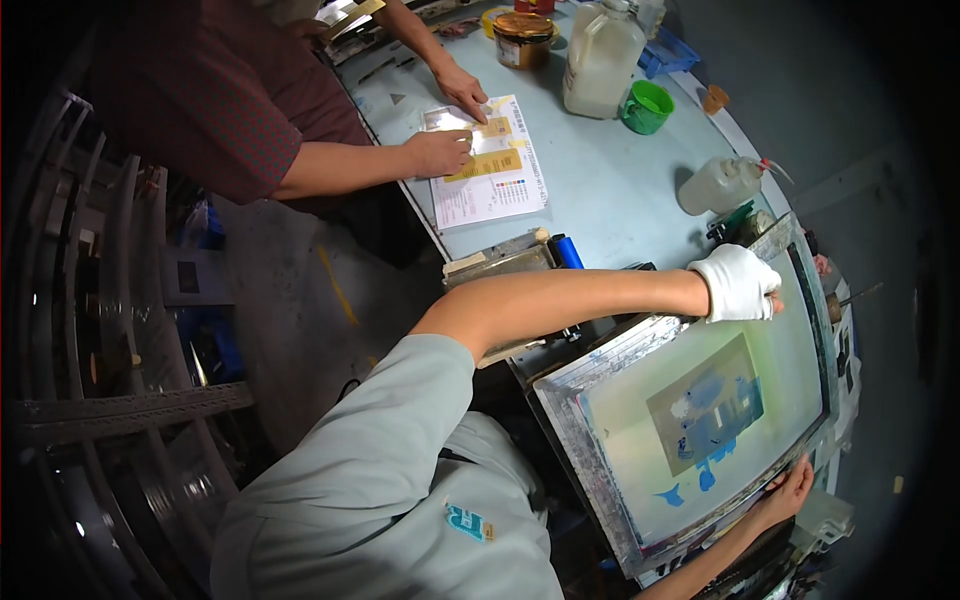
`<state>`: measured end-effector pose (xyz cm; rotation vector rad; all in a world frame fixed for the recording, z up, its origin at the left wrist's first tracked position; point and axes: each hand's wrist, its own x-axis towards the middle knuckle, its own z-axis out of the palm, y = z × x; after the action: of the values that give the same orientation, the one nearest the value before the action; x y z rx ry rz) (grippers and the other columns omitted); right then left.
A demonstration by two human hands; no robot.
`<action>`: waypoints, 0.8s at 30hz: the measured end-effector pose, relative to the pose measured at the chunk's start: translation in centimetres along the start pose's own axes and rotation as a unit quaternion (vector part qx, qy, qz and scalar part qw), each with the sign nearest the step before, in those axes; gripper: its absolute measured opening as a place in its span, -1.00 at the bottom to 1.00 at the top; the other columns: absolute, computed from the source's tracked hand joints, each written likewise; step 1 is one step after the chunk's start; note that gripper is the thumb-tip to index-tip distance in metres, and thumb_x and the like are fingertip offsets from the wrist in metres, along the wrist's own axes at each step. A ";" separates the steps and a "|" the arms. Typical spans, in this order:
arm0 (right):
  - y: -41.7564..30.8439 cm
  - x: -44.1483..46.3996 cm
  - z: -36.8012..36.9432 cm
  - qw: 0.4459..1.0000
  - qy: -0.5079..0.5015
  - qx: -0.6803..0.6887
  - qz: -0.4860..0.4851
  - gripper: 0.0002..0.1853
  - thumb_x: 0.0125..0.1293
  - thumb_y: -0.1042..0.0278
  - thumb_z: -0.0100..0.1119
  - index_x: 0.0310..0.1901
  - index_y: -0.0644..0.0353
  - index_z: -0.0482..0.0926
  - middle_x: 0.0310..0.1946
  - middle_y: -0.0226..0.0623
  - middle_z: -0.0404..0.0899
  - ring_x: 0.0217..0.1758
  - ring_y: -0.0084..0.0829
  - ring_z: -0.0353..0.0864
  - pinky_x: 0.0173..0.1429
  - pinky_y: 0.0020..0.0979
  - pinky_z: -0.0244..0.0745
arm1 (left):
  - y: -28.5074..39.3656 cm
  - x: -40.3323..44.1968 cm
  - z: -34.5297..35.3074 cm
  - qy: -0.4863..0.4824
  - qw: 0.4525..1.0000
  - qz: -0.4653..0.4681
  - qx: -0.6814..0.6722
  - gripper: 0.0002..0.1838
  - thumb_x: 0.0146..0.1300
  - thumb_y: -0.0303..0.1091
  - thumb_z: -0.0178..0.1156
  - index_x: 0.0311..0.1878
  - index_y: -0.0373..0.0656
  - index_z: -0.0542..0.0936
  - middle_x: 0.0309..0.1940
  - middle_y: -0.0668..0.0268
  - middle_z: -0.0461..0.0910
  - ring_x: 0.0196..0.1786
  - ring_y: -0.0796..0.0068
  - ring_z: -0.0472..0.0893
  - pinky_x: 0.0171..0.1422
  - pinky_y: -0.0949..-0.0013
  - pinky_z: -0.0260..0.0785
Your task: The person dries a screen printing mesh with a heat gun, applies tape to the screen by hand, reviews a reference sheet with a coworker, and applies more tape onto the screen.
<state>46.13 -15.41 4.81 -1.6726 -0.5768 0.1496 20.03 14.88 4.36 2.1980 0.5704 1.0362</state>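
Note:
A framed printing screen lies tilted before me, its pale mesh marked by a grey rectangle and blue patches. My left hand, in a white glove with bare fingertips, is over the mesh near the frame's upper edge. Its fingers are curled, and what they hold, if anything, is hidden. Lower down, my right hand is bare, with its fingers closed on the near-right edge of the frame. A spouted squeeze bottle stands just beyond the left hand.
Another person's hands rest on a printed sheet with yellow strips. On the table stand a plastic jug, a green cup and a brown-lidded tin. Metal racks line the left.

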 end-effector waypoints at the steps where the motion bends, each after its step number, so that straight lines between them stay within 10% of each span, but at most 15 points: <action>1: -0.1 -0.1 0.1 1.000 0.002 0.002 0.001 -0.78 0.40 0.22 0.32 -0.12 0.16 0.58 -0.61 -0.62 0.33 -0.65 -0.81 0.19 -0.62 -0.66 0.01 | 0.1 -0.1 -0.2 0.000 1.000 -0.001 -0.006 -0.66 0.21 0.04 0.25 -0.35 -0.05 0.71 -0.42 0.14 0.70 -0.29 0.09 0.70 -0.14 0.13 0.52; 24: 0.1 0.2 -0.1 1.000 0.010 -0.005 0.012 -0.85 0.45 0.26 0.25 -0.15 0.15 0.58 -0.59 -0.62 0.32 -0.65 -0.80 0.16 -0.63 -0.64 -0.01 | 0.0 0.0 -0.1 0.002 1.000 -0.006 -0.017 -0.66 0.21 0.04 0.26 -0.36 -0.06 0.71 -0.41 0.13 0.70 -0.29 0.08 0.70 -0.14 0.13 0.51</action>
<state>46.36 -15.40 4.73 -1.6898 -0.5427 0.1479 19.90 14.90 4.38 2.1605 0.5625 1.0367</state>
